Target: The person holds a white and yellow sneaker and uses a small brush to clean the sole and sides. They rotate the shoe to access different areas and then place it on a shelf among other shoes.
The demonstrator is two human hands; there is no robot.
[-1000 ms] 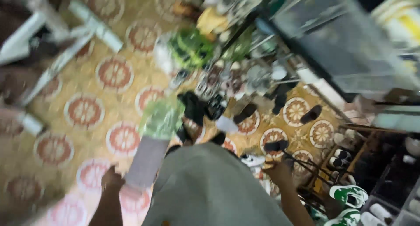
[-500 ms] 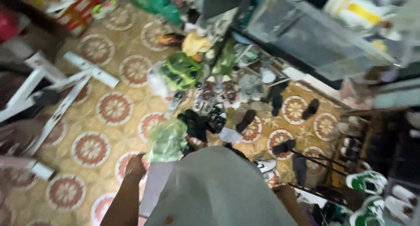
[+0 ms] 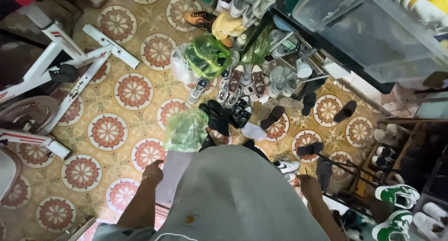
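Lower middle of the frame, the left hand hangs with fingers curled loosely and holding nothing, right beside a green plastic bag on the patterned tile floor. The right hand is lower right near a black sandal; can't tell how its fingers sit. Piled shoes fill the centre.

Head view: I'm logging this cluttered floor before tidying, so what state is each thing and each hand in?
Left hand: at the person's side, fingers curled, nothing visibly held.
Right hand: hanging low, grip unclear.
Green plastic bag: crumpled, lying on the tiled floor.
Second green bag: bulging, resting among shoes.
Clear storage bin: lid not visible.
Green and white sneakers: paired, upright.
White exercise bike: standing, unused.
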